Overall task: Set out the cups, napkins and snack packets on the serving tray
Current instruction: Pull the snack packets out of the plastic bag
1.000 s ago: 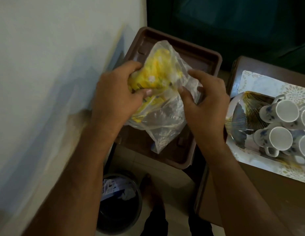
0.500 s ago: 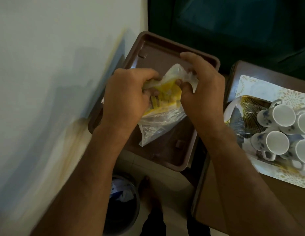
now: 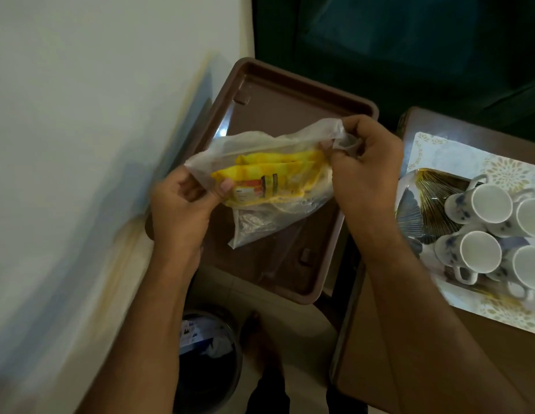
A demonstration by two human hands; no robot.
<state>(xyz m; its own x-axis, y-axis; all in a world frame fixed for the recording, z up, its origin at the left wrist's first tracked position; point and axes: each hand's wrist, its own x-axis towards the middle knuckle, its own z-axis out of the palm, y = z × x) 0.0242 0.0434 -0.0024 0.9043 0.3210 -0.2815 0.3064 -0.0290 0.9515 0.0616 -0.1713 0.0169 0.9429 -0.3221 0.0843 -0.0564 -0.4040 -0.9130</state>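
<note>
Head view, the only one. Both hands work a clear plastic bag (image 3: 269, 186) of yellow snack packets (image 3: 272, 177), held above the brown serving tray (image 3: 290, 94). Left hand (image 3: 182, 210) pinches the bag's left end, thumb on the film over a packet. Right hand (image 3: 368, 168) is clamped on the bunched right end of the bag, fingers curled round the gathered film. The bag hangs off the tray floor; its loose lower corner droops toward the tray.

Step, as I read it: open the bag and get the packets out. To do it well: keep the left pinch as anchor, find the mouth at the right end, spread it, then tip or draw the packets out low over the tray so they land inside the rim. Thin film will likely tear or slip if yanked.

The tray floor shows only its moulded lugs, so there is room for packets anywhere. Cups (image 3: 481, 204) sit in a cluster on a patterned placemat (image 3: 445, 153) on the table (image 3: 380, 339) to the right, well apart from the tray, beside a gold fan-patterned plate (image 3: 424, 210). I see no napkins.

Edges:
- The wall (image 3: 81, 115) is tight against the tray's left side, so no left elbow room.
- The tray's near edge overhangs the floor, with a waste bin (image 3: 209, 348) below. Drop packets well inside that rim.
- The right arm passes close to the cups. Watch the forearm when reaching for them.
</note>
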